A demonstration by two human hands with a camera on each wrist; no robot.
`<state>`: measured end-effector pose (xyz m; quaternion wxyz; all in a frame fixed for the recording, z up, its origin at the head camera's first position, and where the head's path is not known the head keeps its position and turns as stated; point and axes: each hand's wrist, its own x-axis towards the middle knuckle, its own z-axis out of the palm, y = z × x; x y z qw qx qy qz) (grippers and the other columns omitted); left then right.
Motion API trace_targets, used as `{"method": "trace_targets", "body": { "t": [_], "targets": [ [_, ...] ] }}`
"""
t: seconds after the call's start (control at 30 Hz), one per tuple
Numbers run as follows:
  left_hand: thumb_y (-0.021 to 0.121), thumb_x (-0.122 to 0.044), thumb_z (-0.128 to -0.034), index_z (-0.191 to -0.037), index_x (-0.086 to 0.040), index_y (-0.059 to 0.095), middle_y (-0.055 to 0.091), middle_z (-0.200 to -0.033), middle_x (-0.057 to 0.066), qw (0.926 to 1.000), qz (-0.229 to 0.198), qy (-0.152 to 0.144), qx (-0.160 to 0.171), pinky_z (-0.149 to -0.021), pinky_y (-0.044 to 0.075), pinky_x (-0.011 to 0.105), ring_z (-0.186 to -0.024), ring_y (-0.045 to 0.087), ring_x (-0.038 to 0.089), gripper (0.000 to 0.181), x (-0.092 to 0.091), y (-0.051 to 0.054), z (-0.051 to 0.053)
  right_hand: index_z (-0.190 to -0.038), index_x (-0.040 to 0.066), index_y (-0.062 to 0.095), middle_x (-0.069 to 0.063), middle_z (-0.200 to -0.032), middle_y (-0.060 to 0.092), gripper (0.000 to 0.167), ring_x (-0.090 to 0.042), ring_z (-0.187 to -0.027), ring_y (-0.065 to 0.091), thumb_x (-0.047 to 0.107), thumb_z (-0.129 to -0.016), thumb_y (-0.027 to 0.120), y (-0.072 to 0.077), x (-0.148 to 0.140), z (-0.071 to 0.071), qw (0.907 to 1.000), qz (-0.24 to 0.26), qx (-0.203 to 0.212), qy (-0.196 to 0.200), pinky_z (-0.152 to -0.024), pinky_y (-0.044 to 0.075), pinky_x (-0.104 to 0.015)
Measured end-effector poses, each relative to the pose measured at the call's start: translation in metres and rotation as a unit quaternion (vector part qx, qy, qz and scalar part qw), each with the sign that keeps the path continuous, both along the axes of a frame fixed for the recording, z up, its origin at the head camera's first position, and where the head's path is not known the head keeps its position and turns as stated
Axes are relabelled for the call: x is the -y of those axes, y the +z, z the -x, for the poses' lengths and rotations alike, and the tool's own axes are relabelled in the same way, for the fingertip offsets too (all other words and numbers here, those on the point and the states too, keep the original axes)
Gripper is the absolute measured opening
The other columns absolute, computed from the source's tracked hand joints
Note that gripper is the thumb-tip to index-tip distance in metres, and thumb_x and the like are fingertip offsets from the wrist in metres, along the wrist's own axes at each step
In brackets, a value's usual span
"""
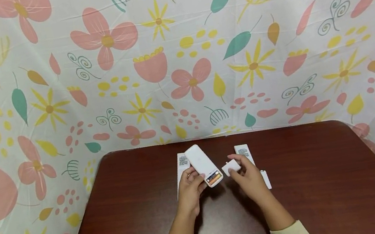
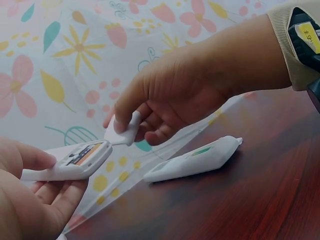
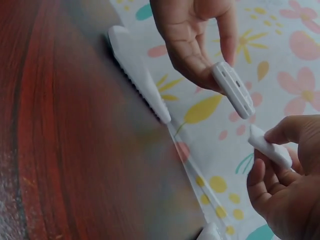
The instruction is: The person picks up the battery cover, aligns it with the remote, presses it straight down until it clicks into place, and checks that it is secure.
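Observation:
My left hand [image 1: 190,189] holds a white remote control [image 1: 201,164] up above the table, back side up. Its battery compartment is uncovered at the near end, and batteries [image 1: 214,177] with orange and dark wrappers lie inside. Between thumb and fingers of my right hand [image 1: 250,179] is a small white battery cover [image 1: 231,167]. The cover is close beside the uncovered end; in the right wrist view a narrow gap separates the cover [image 3: 270,147] from the remote [image 3: 232,90].
Behind my left hand a second white remote [image 1: 180,166] lies on the dark wooden table [image 1: 133,214], buttons down. A third white remote [image 1: 243,150] lies partly hidden behind my right hand. A flowered cloth [image 1: 192,78] hangs along the table's back and sides.

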<state>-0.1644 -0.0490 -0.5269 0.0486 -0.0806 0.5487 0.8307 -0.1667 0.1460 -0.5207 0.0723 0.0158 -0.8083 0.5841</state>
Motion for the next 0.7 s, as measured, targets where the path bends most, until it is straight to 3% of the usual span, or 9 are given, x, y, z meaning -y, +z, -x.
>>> {"method": "trace_targets", "body": {
  "t": [0.13,0.23,0.4,0.7],
  "targets": [
    [0.060,0.001,-0.0937,-0.138,0.004,0.045,0.065,-0.113,0.005,0.9999,-0.006,-0.006,-0.006,-0.078,0.054,0.025,-0.095,0.063,0.011,0.047,0.001,0.000,0.001,-0.132,0.008,0.060,-0.017,-0.107,0.070,0.042,-0.006,-0.075,0.055,-0.002,-0.092,0.067,0.003,0.001,0.000,0.9977,0.065,-0.009,-0.013,-0.063,0.046,-0.017],
    [0.059,0.001,-0.0941,-0.141,0.005,0.046,0.065,-0.116,0.007,0.9998,-0.010,-0.012,-0.009,-0.079,0.055,0.025,-0.097,0.063,0.011,0.049,0.001,0.000,0.002,-0.131,0.003,0.060,-0.012,-0.103,0.072,0.041,-0.006,-0.080,0.058,-0.003,-0.091,0.068,0.005,0.003,-0.001,0.9935,0.113,0.000,-0.013,-0.067,0.049,-0.017],
    [0.059,0.001,-0.0943,-0.141,0.007,0.046,0.064,-0.118,0.010,0.9997,-0.014,-0.014,-0.011,-0.081,0.056,0.025,-0.099,0.063,0.011,0.049,0.000,0.000,0.003,-0.130,-0.001,0.058,0.003,-0.093,0.071,0.038,-0.006,-0.080,0.061,0.000,-0.093,0.067,0.005,0.007,-0.002,0.9882,0.147,0.040,0.014,-0.073,0.054,-0.021],
    [0.058,0.004,-0.0939,-0.134,0.006,0.046,0.064,-0.104,0.002,0.9996,-0.026,-0.006,-0.013,-0.080,0.056,0.025,-0.094,0.063,0.010,0.042,0.000,0.000,0.001,-0.122,-0.010,0.056,-0.002,-0.091,0.067,0.031,-0.009,-0.078,0.065,-0.004,-0.093,0.065,0.004,0.017,-0.005,0.9740,0.204,0.078,0.059,-0.075,0.061,-0.030]
  ]
}}
